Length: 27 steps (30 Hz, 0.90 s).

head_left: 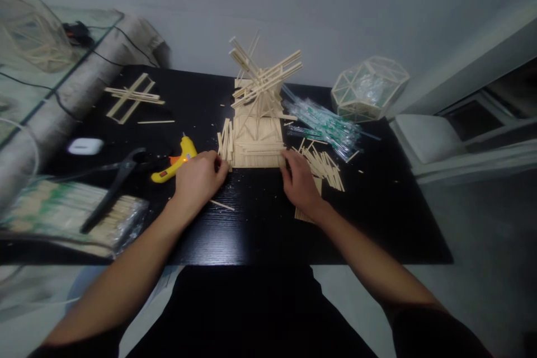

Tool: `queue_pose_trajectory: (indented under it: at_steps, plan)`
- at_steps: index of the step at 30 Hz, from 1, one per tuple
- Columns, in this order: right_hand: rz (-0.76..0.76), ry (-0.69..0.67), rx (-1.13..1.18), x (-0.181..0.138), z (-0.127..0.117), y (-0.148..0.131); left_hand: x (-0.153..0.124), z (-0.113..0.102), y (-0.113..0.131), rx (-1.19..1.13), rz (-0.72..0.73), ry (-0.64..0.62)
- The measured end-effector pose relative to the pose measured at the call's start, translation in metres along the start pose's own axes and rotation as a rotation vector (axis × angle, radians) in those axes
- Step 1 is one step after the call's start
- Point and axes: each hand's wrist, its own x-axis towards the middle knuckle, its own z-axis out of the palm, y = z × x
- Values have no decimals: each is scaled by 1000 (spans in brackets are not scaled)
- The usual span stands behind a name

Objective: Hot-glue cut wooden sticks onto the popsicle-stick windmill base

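Note:
A windmill model (258, 128) built of thin wooden sticks stands on the black table, crossed blades at its top. Beside its front left corner is my left hand (200, 176), fingers curled and thumb close to the forefinger; whatever they pinch is hidden. My right hand (301, 182) has its fingertips against the right front edge of the model's base, the thumb lower down. Short sticks (225, 140) lean along the model's left side. Another pile of sticks (325, 165) lies just past my right hand, and a stick panel (305, 216) shows partly under that wrist.
A yellow glue gun (174, 161) lies left of my left hand. Farther left are a stick cross (134, 96), a white case (85, 146), a black-handled tool (113, 187) and packed sticks (46, 212). Plastic wrappers (323, 123) and a geometric stick frame (369, 89) stand right.

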Motion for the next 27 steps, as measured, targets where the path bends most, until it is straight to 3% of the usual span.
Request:
queue_pose_trajectory:
  at_steps: [9,15,21,27]
  plan:
    - [10,1,-63,3,-3,-2,1,4,-4,-75,-11,14]
    - [10,-40,-100,6,-5,-4,3,-18,-8,-189,-36,-59]
    - [35,-48,-116,5,-4,-7,-6,-46,-35,-329,95,-300]
    - [18,39,76,5,-9,-18,-20,-49,-58,-311,295,-471]
